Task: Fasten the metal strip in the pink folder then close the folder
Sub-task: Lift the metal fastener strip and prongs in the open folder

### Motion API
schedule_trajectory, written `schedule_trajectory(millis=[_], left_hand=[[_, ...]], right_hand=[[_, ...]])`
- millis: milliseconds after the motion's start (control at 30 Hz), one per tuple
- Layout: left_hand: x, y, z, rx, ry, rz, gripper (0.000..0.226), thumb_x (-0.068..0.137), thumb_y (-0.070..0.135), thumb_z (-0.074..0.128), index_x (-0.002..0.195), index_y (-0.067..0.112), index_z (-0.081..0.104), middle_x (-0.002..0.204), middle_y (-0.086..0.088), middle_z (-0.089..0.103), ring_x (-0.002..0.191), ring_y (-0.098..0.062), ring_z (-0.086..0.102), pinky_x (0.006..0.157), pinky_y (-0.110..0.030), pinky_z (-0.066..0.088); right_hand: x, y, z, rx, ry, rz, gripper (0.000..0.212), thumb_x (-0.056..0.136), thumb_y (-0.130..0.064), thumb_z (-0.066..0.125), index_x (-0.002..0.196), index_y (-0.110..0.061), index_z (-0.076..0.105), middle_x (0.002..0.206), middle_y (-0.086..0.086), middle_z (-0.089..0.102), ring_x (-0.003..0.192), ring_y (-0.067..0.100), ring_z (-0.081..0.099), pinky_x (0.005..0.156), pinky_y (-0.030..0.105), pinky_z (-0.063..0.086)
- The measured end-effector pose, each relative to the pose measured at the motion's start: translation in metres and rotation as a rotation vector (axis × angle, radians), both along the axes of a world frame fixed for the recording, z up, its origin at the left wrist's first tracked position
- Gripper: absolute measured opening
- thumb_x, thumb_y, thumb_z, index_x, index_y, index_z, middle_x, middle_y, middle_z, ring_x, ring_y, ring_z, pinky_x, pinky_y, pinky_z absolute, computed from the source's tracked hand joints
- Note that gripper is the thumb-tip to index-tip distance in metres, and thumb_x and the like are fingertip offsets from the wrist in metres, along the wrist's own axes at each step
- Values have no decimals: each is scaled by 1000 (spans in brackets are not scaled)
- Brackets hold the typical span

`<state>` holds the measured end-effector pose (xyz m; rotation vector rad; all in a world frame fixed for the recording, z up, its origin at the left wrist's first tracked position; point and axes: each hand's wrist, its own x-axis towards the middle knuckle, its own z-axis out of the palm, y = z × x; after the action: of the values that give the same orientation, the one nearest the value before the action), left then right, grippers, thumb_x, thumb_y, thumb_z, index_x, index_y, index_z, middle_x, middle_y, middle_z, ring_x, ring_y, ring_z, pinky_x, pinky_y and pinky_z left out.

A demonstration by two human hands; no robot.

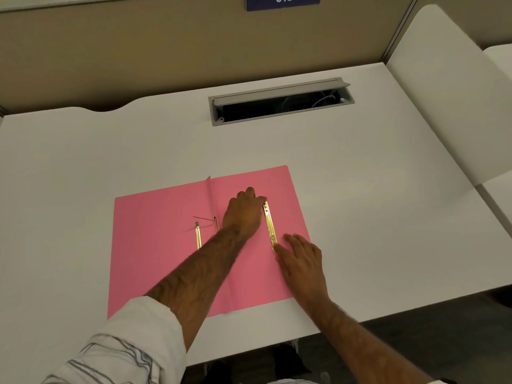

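Pink folder [166, 245] lying open on the surface [360, 176]. Left hand [243, 214], fingers together, presses the far end of the metal strip [270, 227]; right hand [302, 259], fingers spread flat, steadies its near end, probably for fastening.

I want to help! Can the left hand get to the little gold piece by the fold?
Probably yes. The left hand rests just beside the small gold piece on the open pink folder, with nothing lying between them.

Folder [166, 245]: pink. Metal strip [270, 225]: gold. Counter [360, 176]: white. Sleeve [124, 347]: white with grey wavy lines. Cable hatch [281, 102]: grey frame. Sign [282, 1]: blue, white numerals.
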<state>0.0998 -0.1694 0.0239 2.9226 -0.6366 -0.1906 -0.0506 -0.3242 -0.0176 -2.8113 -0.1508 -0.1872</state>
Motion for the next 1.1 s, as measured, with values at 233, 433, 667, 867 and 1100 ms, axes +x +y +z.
schedule_trajectory(millis=[233, 433, 667, 867, 1100], left_hand=[[5, -6, -3, -102, 69, 67, 36, 95, 8, 57, 130, 15, 63, 119, -12, 61, 102, -26, 60, 83, -38, 56], [13, -13, -1, -423, 284, 373, 17, 98, 7, 53, 111, 9, 64, 112, -10, 61, 93, -21, 62, 78, -35, 58], [7, -5, 10, -781, 542, 630, 7, 95, 4, 61, 101, 8, 62, 95, -12, 70, 70, -18, 65, 52, -24, 51], [-3, 23, 31, -870, 600, 631, 15, 96, 8, 61, 111, 4, 64, 98, -15, 72, 72, -19, 66, 70, -34, 59], [-33, 66, 50, -1010, 541, 849, 21, 87, 9, 75, 105, 3, 66, 94, -14, 75, 75, -26, 75, 70, -35, 64]], right_hand=[[3, 1, 2, -20, -34, -11, 30, 85, -24, 75, 114, -17, 72, 127, 14, 66, 117, 37, 60, 97, 53, 45], [4, 3, 3, -22, -38, -3, 28, 86, -22, 73, 113, -15, 71, 125, 15, 66, 117, 36, 60, 100, 57, 44], [10, 18, 19, 173, 39, -68, 11, 89, -24, 69, 96, -17, 73, 106, 2, 73, 100, 23, 65, 94, 46, 46], [36, 51, 47, 915, 344, -418, 17, 84, -11, 75, 85, -20, 60, 79, 2, 69, 72, 24, 67, 66, 39, 59], [54, 104, 63, 1019, 328, -398, 23, 83, -3, 74, 91, -21, 64, 79, 2, 72, 72, 21, 70, 64, 35, 61]])
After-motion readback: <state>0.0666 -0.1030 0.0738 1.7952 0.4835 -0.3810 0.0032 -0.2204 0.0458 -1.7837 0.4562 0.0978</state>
